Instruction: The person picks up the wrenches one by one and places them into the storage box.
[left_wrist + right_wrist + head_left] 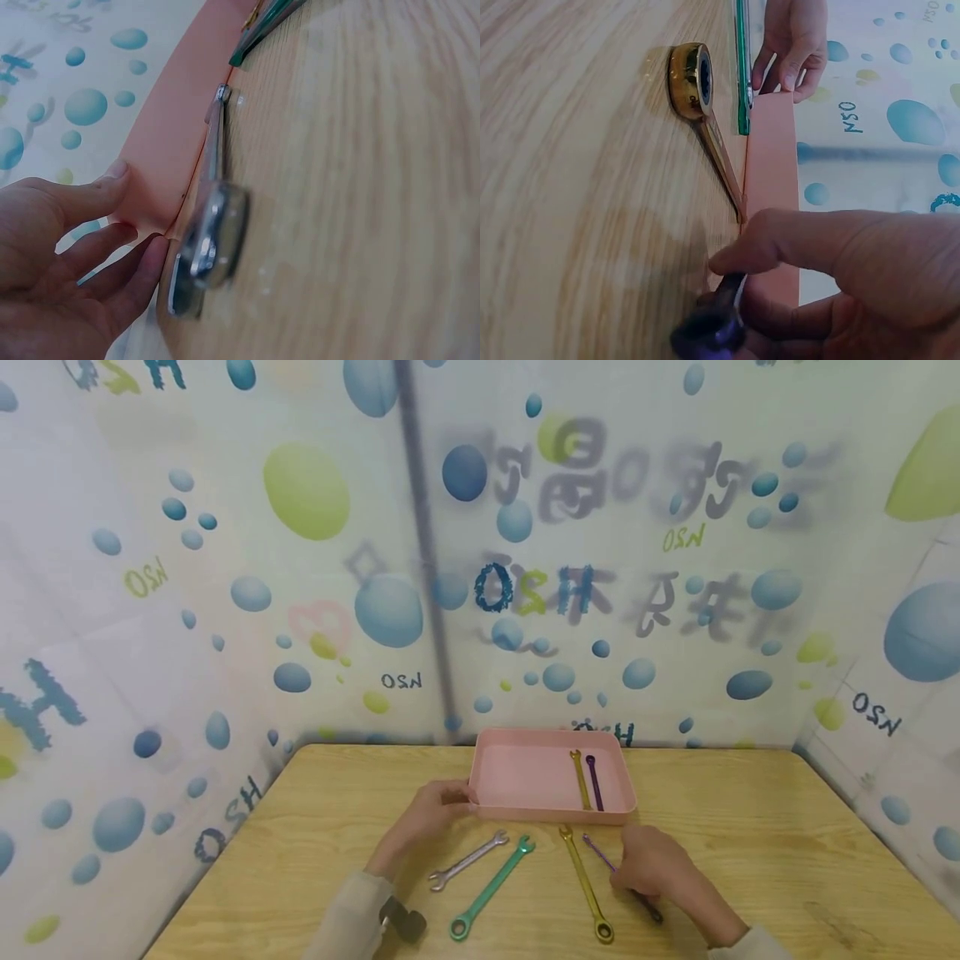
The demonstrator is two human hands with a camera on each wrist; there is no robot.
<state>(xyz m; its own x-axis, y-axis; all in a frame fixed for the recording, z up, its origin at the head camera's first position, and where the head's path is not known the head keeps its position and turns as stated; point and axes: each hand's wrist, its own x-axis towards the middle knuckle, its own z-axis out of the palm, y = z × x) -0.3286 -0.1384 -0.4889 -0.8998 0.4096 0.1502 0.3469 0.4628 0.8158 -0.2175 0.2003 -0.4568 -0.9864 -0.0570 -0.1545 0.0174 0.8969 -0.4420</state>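
Observation:
At its left front corner, the pink tray point(525, 772) is held by my left hand point(435, 810), thumb at the rim and fingers lower down in the left wrist view. My right hand point(656, 864) pinches a purple wrench point(597, 852) close to the table, right of the tray's front. Its ring end point(709, 334) points toward the camera in the right wrist view. Beside it on the table lies a gold wrench point(583, 881). A green wrench point(491, 889) and a silver wrench point(468, 862) lie nearer my left hand.
Inside the tray, toward its right side, a gold wrench point(580, 781) and a purple wrench point(595, 785) lie side by side. The wooden table point(750, 827) ends at a patterned curtain point(660, 710) behind the tray.

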